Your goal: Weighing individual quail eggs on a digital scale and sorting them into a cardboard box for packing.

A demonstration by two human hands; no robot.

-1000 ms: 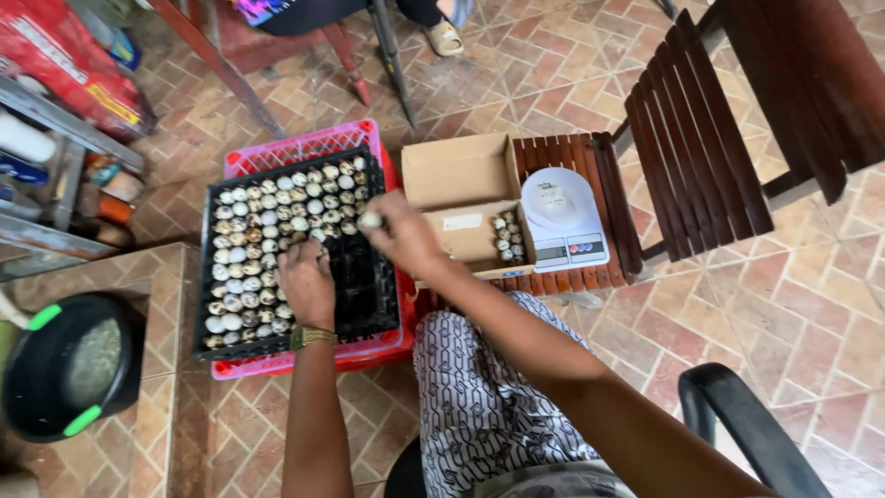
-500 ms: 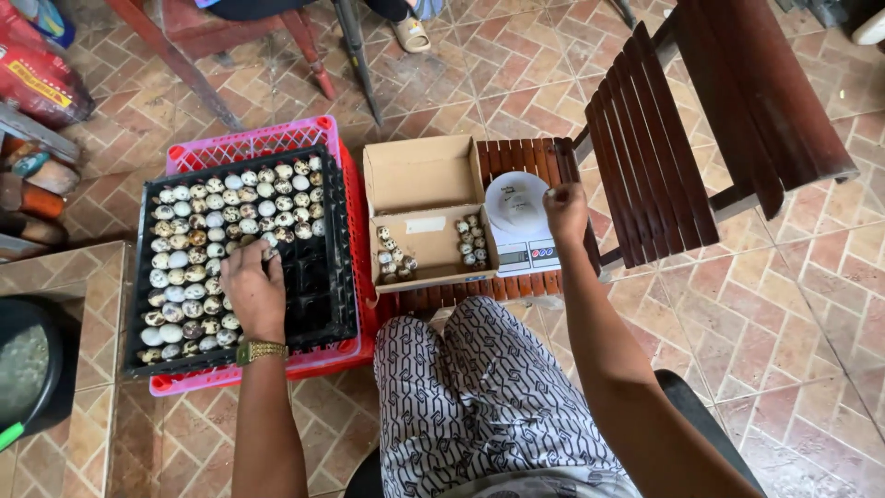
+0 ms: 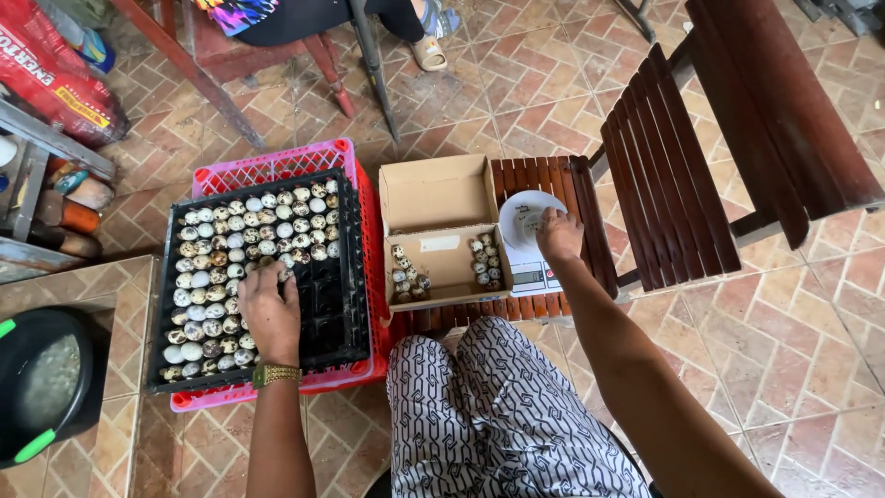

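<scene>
— Eggs first: where do the small speckled eggs (image 3: 241,242) sit?

— Mostly in the black tray (image 3: 346,277), filling its left and far parts. The near right corner of that tray shows bare cells. The tray rests on a pink crate (image 3: 277,164) stacked over a red one.

— And the left hand (image 3: 267,312)?

— It lies on the tray by the edge of the filled part, fingers curled down among the eggs at the middle. Whether they pinch one, I cannot tell; the back of the hand hides the tips. A gold watch (image 3: 275,373) sits on that wrist.

— The right hand (image 3: 559,234)?

— Reaching out to the white kitchen scale (image 3: 521,219) at the far right of the wooden slatted seat (image 3: 553,175). Its fingers bunch narrowly on the round plate, touching it; a speckled egg or two seems to lie under the fingertips, though that is too small to be sure.

— What lies between tray and scale?

— An open cardboard box (image 3: 433,194), just beside the scale. Two small clusters of eggs sit along its near edge, left and right; the rest of the box floor is bare.

— So how far along?

— Early to midway, I judge: a handful moved to the box, most eggs remaining in the tray.

— Around it?

— Brick-patterned floor, a dark folding chair (image 3: 701,175), a black bucket (image 3: 41,387) at the left edge.
</scene>
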